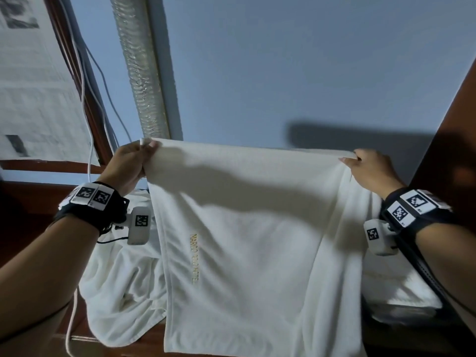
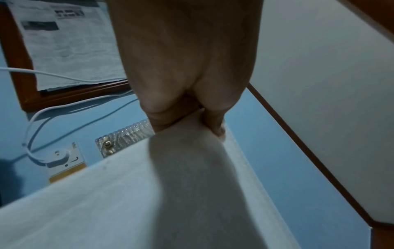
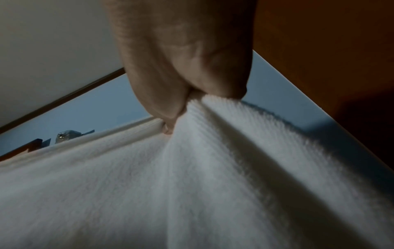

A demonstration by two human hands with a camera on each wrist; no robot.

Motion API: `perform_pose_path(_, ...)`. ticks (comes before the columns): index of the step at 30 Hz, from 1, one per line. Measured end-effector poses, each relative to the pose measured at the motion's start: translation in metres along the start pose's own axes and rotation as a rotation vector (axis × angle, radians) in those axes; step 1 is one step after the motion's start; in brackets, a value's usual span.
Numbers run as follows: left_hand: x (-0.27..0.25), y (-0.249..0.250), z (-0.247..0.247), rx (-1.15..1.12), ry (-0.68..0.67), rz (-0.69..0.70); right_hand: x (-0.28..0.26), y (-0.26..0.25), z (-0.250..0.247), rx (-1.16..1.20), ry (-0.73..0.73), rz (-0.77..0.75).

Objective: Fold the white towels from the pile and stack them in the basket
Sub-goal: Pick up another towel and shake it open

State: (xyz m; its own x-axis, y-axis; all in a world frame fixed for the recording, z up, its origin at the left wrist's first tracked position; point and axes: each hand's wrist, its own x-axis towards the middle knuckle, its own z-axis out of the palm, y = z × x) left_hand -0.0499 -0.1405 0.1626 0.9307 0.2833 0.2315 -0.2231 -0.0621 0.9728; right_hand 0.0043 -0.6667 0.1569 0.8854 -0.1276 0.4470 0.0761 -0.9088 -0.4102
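A white towel (image 1: 244,228) with gold lettering hangs stretched between both hands in front of a blue wall. My left hand (image 1: 139,158) pinches its upper left corner and my right hand (image 1: 360,163) pinches its upper right corner. In the left wrist view the left hand (image 2: 187,118) grips the towel's edge (image 2: 149,193). The right wrist view has the right hand (image 3: 187,104) bunching the towel (image 3: 192,185) into pleats. Behind the hanging towel, at lower left, lies the pile of white towels (image 1: 121,287). More white cloth (image 1: 396,287) shows at lower right. No basket is visible.
A brown wooden ledge (image 1: 31,210) runs under the pile. White cables (image 1: 85,86) hang down the wall beside a framed newspaper (image 1: 33,81). A ribbed clear strip (image 1: 139,68) runs up the wall. A brown wooden panel (image 1: 450,124) stands close at the right.
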Motion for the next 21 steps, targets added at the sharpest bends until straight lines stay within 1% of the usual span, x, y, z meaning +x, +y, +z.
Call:
perform_pose_path(4,-0.001,-0.001,0.007,-0.031,0.014,-0.035,0.002,-0.003,0.004,0.022,-0.011,0.001)
perform_pose_path(6,0.0,-0.001,0.011,0.04,0.046,-0.037,0.003,-0.005,0.003,0.02,-0.014,-0.001)
perform_pose_path(7,0.002,-0.003,0.01,0.119,0.068,-0.02,0.004,-0.006,0.003,0.022,-0.016,0.001)
perform_pose_path(9,0.007,-0.008,0.004,0.355,0.115,0.059,0.002,-0.007,0.001,0.035,-0.003,0.005)
perform_pose_path(12,0.011,-0.009,-0.009,0.696,0.118,0.111,-0.001,-0.01,-0.001,0.07,0.017,0.011)
perform_pose_path(13,0.011,-0.008,-0.012,0.768,0.137,0.112,-0.003,-0.012,-0.002,0.113,0.018,0.006)
perform_pose_path(14,0.01,-0.008,-0.013,0.787,0.172,0.107,-0.005,-0.017,-0.004,0.176,0.01,-0.009)
perform_pose_path(15,0.011,-0.009,-0.014,0.759,0.202,0.099,-0.008,-0.023,-0.006,0.251,-0.01,-0.037)
perform_pose_path(17,0.014,-0.008,-0.012,0.588,0.251,0.046,-0.017,-0.041,-0.016,0.398,-0.111,-0.153)
perform_pose_path(19,0.017,-0.006,-0.003,0.348,0.2,-0.019,-0.028,-0.065,-0.03,0.456,-0.253,-0.32)
perform_pose_path(21,0.019,0.001,0.013,0.151,0.127,-0.044,-0.04,-0.092,-0.046,0.394,-0.379,-0.471)
